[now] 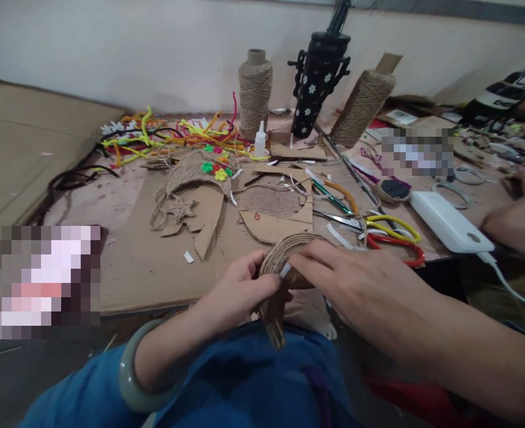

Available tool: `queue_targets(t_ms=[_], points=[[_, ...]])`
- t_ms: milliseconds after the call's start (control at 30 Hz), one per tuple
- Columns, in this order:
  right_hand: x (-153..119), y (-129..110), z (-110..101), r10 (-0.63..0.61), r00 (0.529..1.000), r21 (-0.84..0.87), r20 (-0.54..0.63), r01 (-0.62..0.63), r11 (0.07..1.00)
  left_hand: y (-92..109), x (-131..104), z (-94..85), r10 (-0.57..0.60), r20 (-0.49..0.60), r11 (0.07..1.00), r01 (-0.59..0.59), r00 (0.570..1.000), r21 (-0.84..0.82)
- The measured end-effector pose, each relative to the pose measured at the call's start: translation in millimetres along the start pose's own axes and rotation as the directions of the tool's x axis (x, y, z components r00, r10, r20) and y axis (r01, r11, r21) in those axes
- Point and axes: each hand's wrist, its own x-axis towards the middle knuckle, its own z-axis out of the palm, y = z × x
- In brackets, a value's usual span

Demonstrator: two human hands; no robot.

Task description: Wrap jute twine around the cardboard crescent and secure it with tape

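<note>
Close to my body, a curved, crescent-like piece wrapped in jute twine (pixel 273 309) is held between both hands. My left hand (pixel 244 288) grips its left side, with the thumb pressed on the inner face. My right hand (pixel 351 276) has its fingers closed on the upper right part, near a small white strip (pixel 285 270) on the inner face. Some of the right fingertips are hidden by the piece. Just beyond lie a cut cardboard piece (pixel 280 224) and scissors (pixel 373 229) with yellow and red handles.
Twine spools (pixel 255 89) and a black flowered vase (pixel 313 89) stand along the wall. A glue bottle (pixel 260 141), a twine crescent with felt flowers (pixel 200 169) and pipe cleaners (pixel 155 137) are on the table. Another person's arm (pixel 518 223) rests at right, beside a white power bank (pixel 449 220).
</note>
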Motion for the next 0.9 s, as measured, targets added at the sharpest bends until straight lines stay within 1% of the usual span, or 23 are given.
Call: queue_targets(t_ms=[100, 200, 300, 433, 600, 767, 900], points=[[-0.5, 1.2, 2.7, -0.034, 0.995, 0.0, -0.089, 0.034, 0.999, 1.7, 3.6, 2.0, 0.033, 0.0, 0.999, -0.033, 0.999, 0.008], [-1.7, 2.3, 6.5, -0.033, 0.992, -0.019, -0.122, 0.031, 0.999, 0.7, 8.2, 3.3, 0.032, -0.016, 0.999, -0.031, 0.999, 0.025], [-3.4, 2.4, 9.3, -0.029, 0.992, -0.011, -0.124, 0.028, 1.0, -0.6, 11.7, 5.0, 0.036, -0.022, 0.999, -0.036, 0.999, 0.004], [-6.4, 2.9, 10.7, -0.019, 0.991, 0.035, -0.134, 0.024, 0.999, -0.7, 13.7, 7.9, 0.031, 0.006, 0.998, -0.031, 0.999, 0.048], [-10.7, 3.8, 11.9, -0.01, 0.991, 0.117, -0.135, 0.026, 0.993, -1.4, 13.3, 11.6, 0.021, 0.016, 1.0, -0.021, 1.0, 0.004], [-9.6, 3.4, 10.9, -0.009, 0.99, 0.119, -0.143, 0.026, 0.993, -0.5, 11.1, 13.7, 0.013, 0.015, 1.0, -0.013, 1.0, -0.017], [-5.5, 1.3, 8.7, 0.001, 0.991, 0.108, -0.136, 0.014, 0.994, -1.0, 10.5, 13.2, 0.035, 0.003, 0.999, -0.035, 0.999, -0.035]])
